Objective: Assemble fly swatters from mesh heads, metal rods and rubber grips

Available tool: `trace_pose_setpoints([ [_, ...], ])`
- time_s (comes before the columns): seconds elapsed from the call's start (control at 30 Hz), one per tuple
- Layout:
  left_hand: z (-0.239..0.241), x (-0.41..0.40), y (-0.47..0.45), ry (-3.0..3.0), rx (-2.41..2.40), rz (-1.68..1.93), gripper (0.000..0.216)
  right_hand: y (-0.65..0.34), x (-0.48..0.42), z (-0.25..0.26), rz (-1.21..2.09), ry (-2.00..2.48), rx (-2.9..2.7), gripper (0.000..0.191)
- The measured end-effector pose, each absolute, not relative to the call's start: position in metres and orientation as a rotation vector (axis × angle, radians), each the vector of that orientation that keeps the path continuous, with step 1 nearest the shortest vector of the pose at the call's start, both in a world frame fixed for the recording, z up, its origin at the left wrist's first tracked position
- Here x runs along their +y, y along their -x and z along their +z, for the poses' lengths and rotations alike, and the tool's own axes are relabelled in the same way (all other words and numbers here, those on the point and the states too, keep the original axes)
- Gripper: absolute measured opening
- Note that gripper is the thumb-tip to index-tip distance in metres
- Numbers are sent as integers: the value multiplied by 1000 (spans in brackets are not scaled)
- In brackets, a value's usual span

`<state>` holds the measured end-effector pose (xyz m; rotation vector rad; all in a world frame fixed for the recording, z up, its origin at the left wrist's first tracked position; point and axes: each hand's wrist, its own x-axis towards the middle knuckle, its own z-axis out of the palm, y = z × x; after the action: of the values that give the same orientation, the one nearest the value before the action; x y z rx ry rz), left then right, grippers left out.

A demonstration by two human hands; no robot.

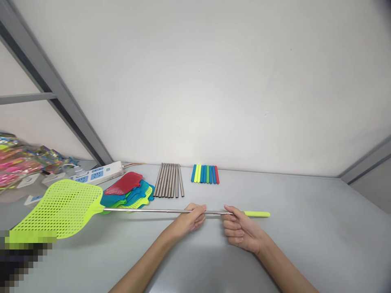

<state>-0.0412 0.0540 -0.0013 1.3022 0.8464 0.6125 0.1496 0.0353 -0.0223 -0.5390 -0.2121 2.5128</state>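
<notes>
Head camera view: two hands grip one yellow-green fly swatter (64, 207) above the grey table (305, 228), left hand (191, 219) and right hand (240, 232) closed round its metal rod. Behind lie roughly nine metal rods (169, 181) and eight coloured grips (205, 174).

Lime-green perforated swatter head (62, 208), silver rod (146, 211), lime grip (257, 214) (spare grips (205, 174): blue, green, red).

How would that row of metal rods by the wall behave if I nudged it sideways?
The metal rods look round and smooth, so they would probably roll and scatter rather than slide as one. They lie loose, side by side, on the flat table, with nothing bracing them. Thin and straight, they likely stay stiff when lifted.
</notes>
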Motion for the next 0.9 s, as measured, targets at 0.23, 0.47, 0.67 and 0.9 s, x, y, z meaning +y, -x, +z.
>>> trace_pose_setpoints([
  [0.23,0,53,39,-1285,832,627,43,-146,33,-18,2404,654,-260,39],
  [0.47,-4,51,36,-1269,820,662,43,-143,32,-18,2309,748,-339,42],
  [0.67,-4,52,35,-1257,816,673,43,-140,32,-17,2207,818,-467,43],
  [0.9,-5,51,33,-1274,829,673,44,-140,30,-13,2083,883,-597,44],
])
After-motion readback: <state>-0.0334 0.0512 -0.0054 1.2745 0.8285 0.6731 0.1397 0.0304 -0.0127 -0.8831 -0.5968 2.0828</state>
